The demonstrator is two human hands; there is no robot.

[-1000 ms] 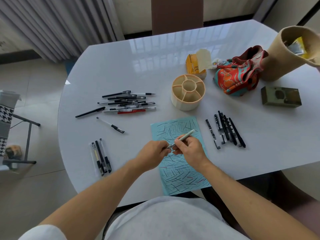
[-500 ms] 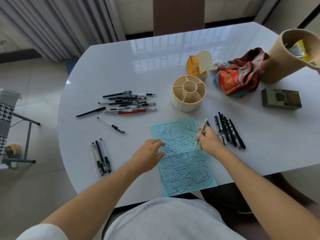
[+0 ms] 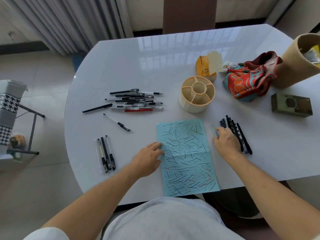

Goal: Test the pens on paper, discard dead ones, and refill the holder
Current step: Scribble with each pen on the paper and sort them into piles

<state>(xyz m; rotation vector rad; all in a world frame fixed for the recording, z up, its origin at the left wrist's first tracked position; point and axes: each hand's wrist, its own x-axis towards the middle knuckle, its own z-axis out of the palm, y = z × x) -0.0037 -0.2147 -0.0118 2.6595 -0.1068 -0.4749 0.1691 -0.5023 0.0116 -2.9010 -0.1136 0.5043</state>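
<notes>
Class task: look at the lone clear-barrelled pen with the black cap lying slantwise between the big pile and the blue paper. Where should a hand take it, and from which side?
Pinch the lone pen at mid-barrel, from above, fingers across its slant. It lies flat on the table, apart from the pile, so both sides seem free. The left hand is nearer.

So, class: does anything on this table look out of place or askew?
Mostly tidy. One pen lies alone at an angle between the big pen pile and the blue paper, and the paper overhangs the table edge.

Probably a home: curtains [image 3: 72,23], tiled floor [image 3: 43,70], dining table [image 3: 121,66].
</notes>
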